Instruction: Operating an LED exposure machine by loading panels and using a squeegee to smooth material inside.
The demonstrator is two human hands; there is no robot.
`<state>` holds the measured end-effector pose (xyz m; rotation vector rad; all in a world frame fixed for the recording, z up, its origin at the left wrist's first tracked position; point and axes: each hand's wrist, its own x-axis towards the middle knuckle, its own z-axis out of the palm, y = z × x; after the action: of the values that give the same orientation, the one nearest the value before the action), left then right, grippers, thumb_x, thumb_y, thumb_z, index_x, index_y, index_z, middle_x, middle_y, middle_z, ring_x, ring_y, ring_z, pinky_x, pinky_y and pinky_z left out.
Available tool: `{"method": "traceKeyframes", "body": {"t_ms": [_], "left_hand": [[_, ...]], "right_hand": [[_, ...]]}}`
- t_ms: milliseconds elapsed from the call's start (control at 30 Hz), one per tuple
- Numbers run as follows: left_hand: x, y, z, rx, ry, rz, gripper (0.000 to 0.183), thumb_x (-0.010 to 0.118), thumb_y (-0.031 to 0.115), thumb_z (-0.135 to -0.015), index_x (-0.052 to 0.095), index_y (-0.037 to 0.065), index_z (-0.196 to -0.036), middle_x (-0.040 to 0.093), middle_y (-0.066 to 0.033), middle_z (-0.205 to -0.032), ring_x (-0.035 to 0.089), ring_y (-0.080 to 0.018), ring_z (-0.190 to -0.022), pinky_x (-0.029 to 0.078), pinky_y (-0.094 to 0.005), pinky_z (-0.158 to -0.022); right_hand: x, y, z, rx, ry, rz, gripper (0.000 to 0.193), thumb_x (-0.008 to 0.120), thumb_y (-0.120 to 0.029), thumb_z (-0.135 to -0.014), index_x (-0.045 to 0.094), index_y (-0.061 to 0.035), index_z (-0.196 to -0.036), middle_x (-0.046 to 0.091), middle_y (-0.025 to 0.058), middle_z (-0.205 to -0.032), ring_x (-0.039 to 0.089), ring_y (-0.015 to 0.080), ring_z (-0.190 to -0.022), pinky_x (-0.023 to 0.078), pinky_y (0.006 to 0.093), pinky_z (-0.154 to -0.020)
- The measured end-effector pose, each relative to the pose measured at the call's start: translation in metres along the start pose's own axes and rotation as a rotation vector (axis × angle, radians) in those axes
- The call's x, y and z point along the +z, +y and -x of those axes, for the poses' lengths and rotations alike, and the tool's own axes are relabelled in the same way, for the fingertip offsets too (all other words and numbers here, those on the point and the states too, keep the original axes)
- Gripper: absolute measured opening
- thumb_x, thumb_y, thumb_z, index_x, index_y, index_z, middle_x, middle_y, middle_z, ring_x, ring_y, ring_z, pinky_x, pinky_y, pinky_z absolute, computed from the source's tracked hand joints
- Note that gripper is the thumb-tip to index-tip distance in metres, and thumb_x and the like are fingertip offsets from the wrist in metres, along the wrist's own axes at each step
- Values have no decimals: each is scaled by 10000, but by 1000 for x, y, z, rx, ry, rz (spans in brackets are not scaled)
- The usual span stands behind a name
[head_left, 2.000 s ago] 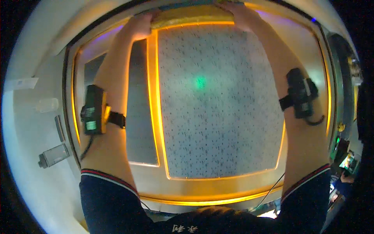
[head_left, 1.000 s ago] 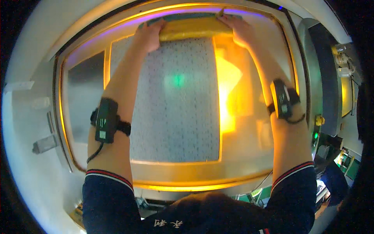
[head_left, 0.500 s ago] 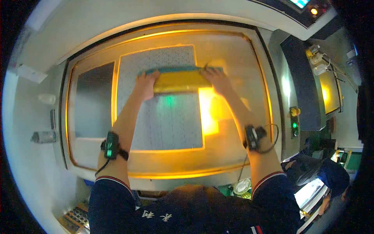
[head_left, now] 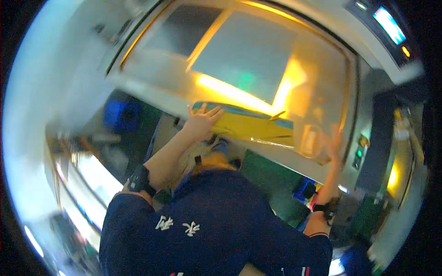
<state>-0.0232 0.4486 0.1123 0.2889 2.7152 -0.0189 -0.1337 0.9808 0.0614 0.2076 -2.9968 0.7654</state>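
One yellow bar (head_left: 248,126) with a blue-green back edge lies at the near edge of the framed, amber-lit bed (head_left: 324,87), aslant in my head view; I cannot tell whether it rests there or is held just above. The left hand (head_left: 202,125) touches its left end, fingers spread across the top; its thumb side is unclear, so I cannot tell how firmly this grip closes. The right hand (head_left: 333,140) is apart from the bar, beyond its right end; blur leaves me unable to read how open that grip is or whether it holds anything. Half a second ago I had both hands at the bar's two ends, above the pale panel (head_left: 248,50); now the bar is clear of that panel and only the left hand is on it, which I judge to be a break in two-handed work across the surface. Farther out come a dark panel (head_left: 189,27), upper left, and a lit screen (head_left: 389,25), upper right.
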Motion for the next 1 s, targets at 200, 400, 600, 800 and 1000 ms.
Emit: {"method": "traceKeyframes", "body": {"t_ms": [200, 400, 600, 800, 1000], "left_hand": [[94, -22, 178, -437, 82, 356, 885, 723, 180, -746, 280, 246, -1508, 255, 26, -1580, 298, -366, -1412, 388, -636, -1030], [198, -9, 298, -877, 422, 626, 805, 567, -30, -693, 396, 148, -1460, 373, -97, -1520, 345, -337, -1390, 379, -396, -1088], [271, 6, 316, -1353, 245, 1044, 512, 492, -12, -795, 555, 77, -1295, 673, -171, -858, 674, -299, -726, 508, -398, -615], [272, -56, 293, -746, 249, 581, 644, 470, -56, -711, 544, 74, -1337, 669, -168, -1059, 658, -316, -865, 507, -354, -772], [185, -113, 84, -31, 270, 217, 587, 671, -5, -687, 574, 108, -1255, 567, -55, -1320, 507, -353, -1201, 441, -410, -1003]], "right_hand": [[-38, 248, 82, 804, 310, 563, 1201, 459, -929, -643, 344, -79, -1484, 360, 198, -1508, 245, 408, -1425, 154, 580, -1154], [-30, 202, 75, 789, 219, 409, 1171, 493, -908, -648, 277, -155, -1520, 314, 159, -1541, 220, 470, -1409, 162, 724, -1057], [-52, 221, 100, 590, 484, 134, 1031, 697, -733, -664, 517, 53, -1308, 576, 268, -1263, 565, 385, -1164, 431, 464, -995], [-72, 50, 40, 888, -48, 645, 863, 658, -679, -734, 533, -46, -1307, 597, 210, -1271, 510, 408, -1248, 404, 587, -988], [33, -18, 113, 225, 217, 550, 660, 596, -459, -887, 408, -152, -1440, 279, 157, -1550, 192, 382, -1452, 146, 619, -1138]]}}
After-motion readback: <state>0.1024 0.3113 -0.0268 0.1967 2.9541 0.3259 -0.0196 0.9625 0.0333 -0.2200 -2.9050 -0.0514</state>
